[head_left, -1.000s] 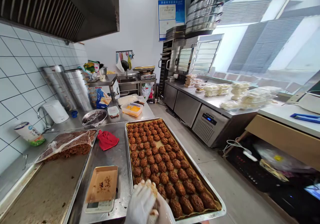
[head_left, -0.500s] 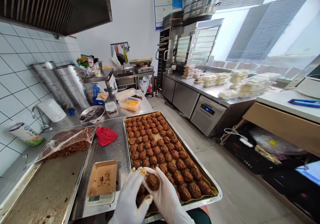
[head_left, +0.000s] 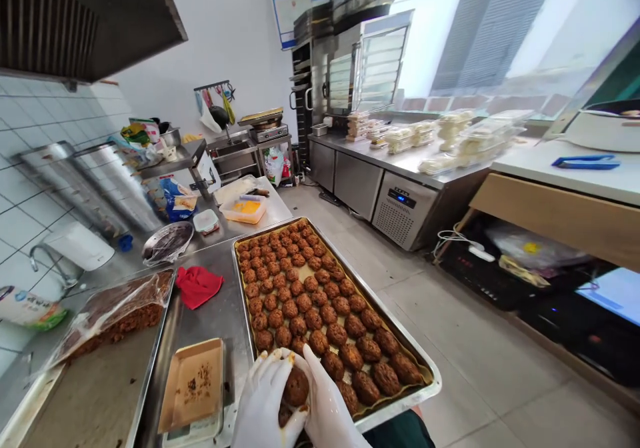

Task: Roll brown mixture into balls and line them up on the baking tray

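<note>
Both my hands wear white gloves and cup one brown dough ball [head_left: 297, 386] between them at the bottom of the view. My left hand [head_left: 263, 400] curls round its left side, my right hand [head_left: 325, 408] presses against its right side. They hover over the near left corner of a large metal baking tray [head_left: 400, 347] lined with paper and filled with several rows of similar brown balls [head_left: 305, 301]. A small scale with a tan tray [head_left: 193, 387] sits just left of my hands.
A second metal tray [head_left: 95, 395] on the left holds a plastic-wrapped block of brown dough [head_left: 117, 308]. A red cloth [head_left: 197, 285], a metal bowl [head_left: 167, 243] and a yellow-filled container [head_left: 243, 208] lie behind. Steel counters and an oven stand across the aisle [head_left: 450, 341].
My hands came up from the bottom edge and now show the dough ball between them. The view has tilted and shifted to the right; the ball sits lower over the tray corner.
</note>
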A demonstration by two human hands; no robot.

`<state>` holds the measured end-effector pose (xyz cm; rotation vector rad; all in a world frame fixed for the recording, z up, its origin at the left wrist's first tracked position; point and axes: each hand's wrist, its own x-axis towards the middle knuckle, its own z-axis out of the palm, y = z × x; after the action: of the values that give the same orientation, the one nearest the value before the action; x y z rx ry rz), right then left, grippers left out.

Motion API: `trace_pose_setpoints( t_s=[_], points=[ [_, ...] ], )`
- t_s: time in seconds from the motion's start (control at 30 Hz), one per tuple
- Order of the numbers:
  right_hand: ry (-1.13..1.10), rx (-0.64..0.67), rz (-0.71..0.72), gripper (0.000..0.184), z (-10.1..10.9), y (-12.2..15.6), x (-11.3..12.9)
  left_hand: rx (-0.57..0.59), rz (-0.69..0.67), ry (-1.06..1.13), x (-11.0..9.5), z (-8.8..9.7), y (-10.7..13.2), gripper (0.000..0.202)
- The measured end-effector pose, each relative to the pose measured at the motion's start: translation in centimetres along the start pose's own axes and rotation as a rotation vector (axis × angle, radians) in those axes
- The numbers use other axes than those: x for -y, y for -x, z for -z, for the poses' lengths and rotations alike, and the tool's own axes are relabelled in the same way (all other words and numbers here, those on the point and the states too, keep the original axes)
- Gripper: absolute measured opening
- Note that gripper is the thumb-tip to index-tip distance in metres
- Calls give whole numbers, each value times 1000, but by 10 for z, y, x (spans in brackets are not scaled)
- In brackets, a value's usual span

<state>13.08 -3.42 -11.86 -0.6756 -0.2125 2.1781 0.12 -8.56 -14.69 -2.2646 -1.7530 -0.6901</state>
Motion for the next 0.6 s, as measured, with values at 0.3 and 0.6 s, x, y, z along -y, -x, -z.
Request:
trace_pose_setpoints(
  t_s=[0.3, 0.6],
  points=[
    [1350, -187, 512, 34, 40, -59, 112, 321, 148, 336, 20, -37, -152, 49],
    [2052, -311, 511, 19, 40, -196, 221, 496, 27, 208, 62, -154, -274, 59]
  ],
)
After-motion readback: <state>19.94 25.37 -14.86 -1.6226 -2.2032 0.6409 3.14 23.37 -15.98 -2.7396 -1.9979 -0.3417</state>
